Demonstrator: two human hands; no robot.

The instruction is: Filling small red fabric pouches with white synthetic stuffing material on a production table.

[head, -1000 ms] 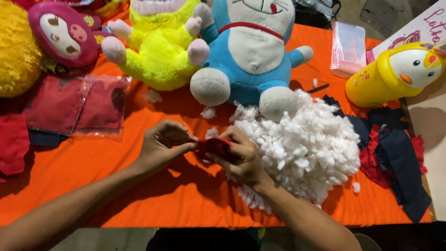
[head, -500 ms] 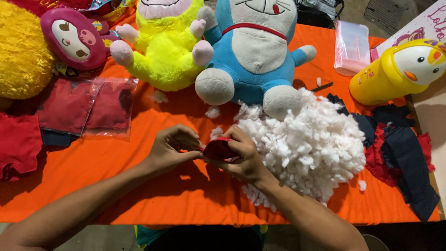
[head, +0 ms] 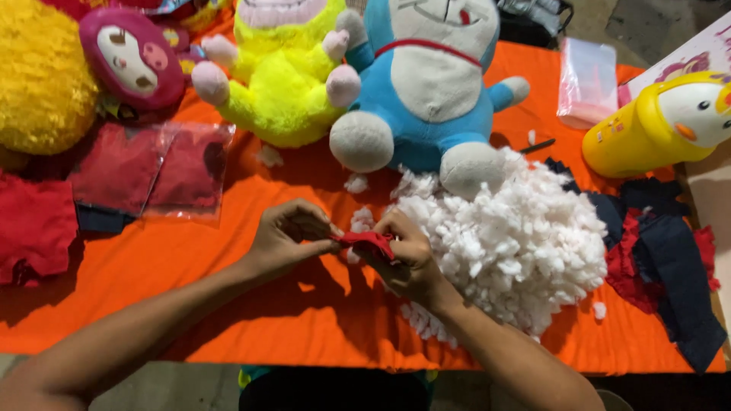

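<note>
A small red fabric piece (head: 367, 241) is held between both of my hands just above the orange tablecloth (head: 228, 304). My left hand (head: 288, 234) pinches its left end with the fingertips. My right hand (head: 409, 255) grips its right side, fingers curled around it. A big heap of white stuffing (head: 509, 236) lies right beside my right hand, touching it.
A blue and white plush toy (head: 430, 84) and a neon yellow plush (head: 283, 76) sit behind the hands. A pink-faced plush (head: 131, 57) and red fabric in clear bags (head: 152, 171) lie left. A yellow penguin-shaped toy (head: 662, 122) and dark blue and red scraps (head: 662, 251) lie right.
Both hands stay on the red piece and shift a little; the camera view has drifted slightly, so the table sits somewhat differently in frame.
</note>
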